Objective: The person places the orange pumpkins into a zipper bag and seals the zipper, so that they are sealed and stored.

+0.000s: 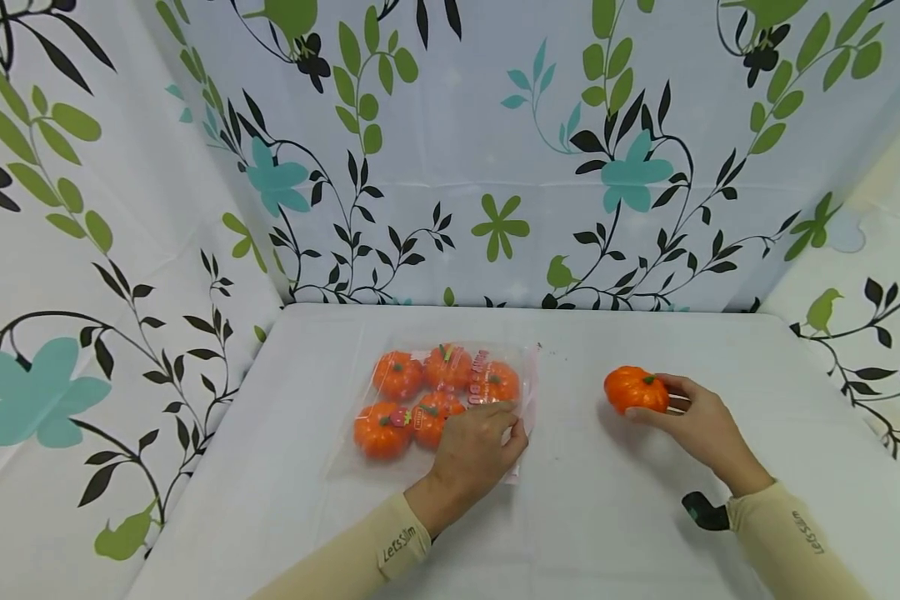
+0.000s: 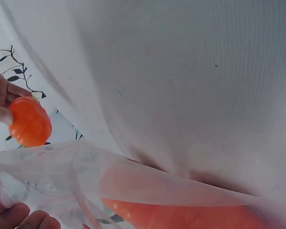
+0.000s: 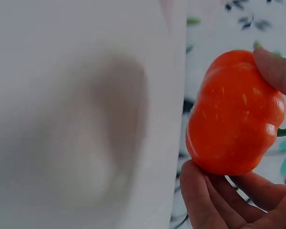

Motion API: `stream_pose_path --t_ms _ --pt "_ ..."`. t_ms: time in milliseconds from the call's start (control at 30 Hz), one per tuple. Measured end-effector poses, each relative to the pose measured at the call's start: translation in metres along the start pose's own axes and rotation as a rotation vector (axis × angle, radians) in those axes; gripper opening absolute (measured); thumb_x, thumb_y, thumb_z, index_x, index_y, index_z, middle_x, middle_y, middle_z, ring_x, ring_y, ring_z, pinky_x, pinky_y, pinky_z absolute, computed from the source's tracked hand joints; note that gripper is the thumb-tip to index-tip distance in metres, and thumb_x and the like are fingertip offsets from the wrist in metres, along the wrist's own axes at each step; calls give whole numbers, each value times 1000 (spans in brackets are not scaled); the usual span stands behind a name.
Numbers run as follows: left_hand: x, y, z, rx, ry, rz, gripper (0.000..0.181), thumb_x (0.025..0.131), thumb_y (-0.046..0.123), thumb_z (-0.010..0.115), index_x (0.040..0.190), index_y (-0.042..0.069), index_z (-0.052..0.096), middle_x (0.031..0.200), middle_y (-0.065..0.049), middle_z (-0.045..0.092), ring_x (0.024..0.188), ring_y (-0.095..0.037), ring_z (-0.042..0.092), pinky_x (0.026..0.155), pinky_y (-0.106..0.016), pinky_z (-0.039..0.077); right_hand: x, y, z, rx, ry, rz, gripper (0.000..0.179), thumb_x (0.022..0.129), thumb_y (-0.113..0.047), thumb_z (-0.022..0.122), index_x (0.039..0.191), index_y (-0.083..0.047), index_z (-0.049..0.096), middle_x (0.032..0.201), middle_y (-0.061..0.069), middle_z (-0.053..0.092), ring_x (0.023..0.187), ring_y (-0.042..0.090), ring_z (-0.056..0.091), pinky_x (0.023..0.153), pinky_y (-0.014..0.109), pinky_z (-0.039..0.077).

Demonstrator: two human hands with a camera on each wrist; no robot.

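A small glossy orange toy pumpkin with a green stem (image 1: pixel 636 388) is in my right hand (image 1: pixel 693 421), on the right side of the table. The right wrist view shows the thumb on one side of the pumpkin (image 3: pixel 236 114) and the fingers on the other, with its shadow on the table below. My left hand (image 1: pixel 471 446) grips the right edge of a clear plastic bag (image 1: pixel 363 375) with pink print. Several more pumpkins (image 1: pixel 382 431) lie inside it. In the left wrist view the bag's film (image 2: pixel 90 167) is lifted beside the curled fingers (image 2: pixel 19 215).
The white table (image 1: pixel 600 517) has its back edge against a hanging cloth (image 1: pixel 450 150) printed with leaves and flowers. Similar cloth hangs at both sides. A black device (image 1: pixel 705 511) sticks out beside the right sleeve (image 1: pixel 787 533).
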State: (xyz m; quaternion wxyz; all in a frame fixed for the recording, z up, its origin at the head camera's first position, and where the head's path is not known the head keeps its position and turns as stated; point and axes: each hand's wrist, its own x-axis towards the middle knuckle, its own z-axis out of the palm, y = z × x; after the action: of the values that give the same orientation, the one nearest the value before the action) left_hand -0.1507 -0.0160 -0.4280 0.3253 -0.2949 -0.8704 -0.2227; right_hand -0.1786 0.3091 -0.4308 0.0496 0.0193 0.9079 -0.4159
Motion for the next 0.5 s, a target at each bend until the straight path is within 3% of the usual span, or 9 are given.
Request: stream_pose_path --t_ms 200,333,500 --pt "0 1 -1 -9 9 12 5 82 9 77 82 5 78 94 -5 77 82 -15 75 66 -24 59 -10 -36 37 110 -93 -105 83 84 -45 80 144 3 48 141 25 53 120 40 60 91 45 56" --pt "0 1 -2 -9 21 17 9 82 9 79 89 2 79 96 -7 77 86 -16 75 69 -25 59 -10 -50 59 211 -189 -114 79 85 -39 81 142 4 50 138 21 57 116 34 64 93 43 56" --pt "-1 -1 -4 -29 56 27 6 81 7 79 85 2 79 97 -8 77 87 -17 75 71 -26 59 -5 -59 82 307 -292 -97 73 85 -36 81 141 2 53 135 16 61 113 28 66 95 42 54"
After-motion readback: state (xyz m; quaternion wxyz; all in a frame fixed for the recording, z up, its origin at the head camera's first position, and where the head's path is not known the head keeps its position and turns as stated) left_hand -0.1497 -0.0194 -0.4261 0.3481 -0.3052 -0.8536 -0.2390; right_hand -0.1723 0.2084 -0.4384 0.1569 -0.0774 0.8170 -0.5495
